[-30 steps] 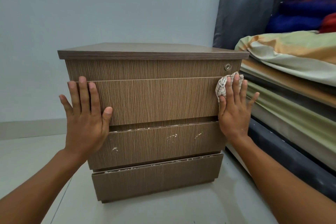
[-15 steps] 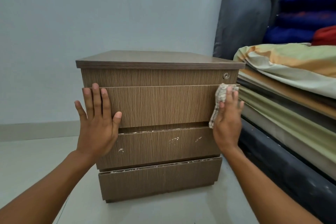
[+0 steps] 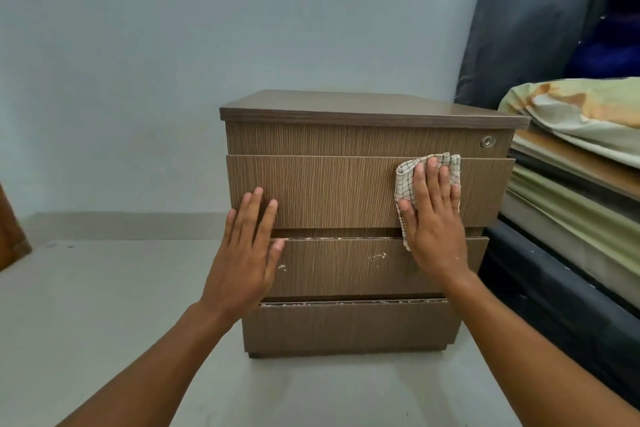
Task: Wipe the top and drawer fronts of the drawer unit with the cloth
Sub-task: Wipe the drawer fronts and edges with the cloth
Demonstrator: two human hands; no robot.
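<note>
The left hand (image 3: pixel 244 253) is laid flat, fingers straight, against the left edge of the drawer unit (image 3: pixel 329 191), across its upper two drawer fronts. To its right, the checked cloth (image 3: pixel 406 180) is pressed to the top drawer front under the straight fingers of the right hand (image 3: pixel 433 222), with a round lock (image 3: pixel 487 141) seen just above-right.

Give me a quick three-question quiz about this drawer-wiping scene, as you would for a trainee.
1. True or false: the round lock sits higher than the cloth.
2. Which grip presses the cloth on the upper drawer front? A) left B) right
3. Fill in: pale specks mark the ____ drawer front.
Key: 1 true; 2 B, the right grip; 3 middle.
</note>
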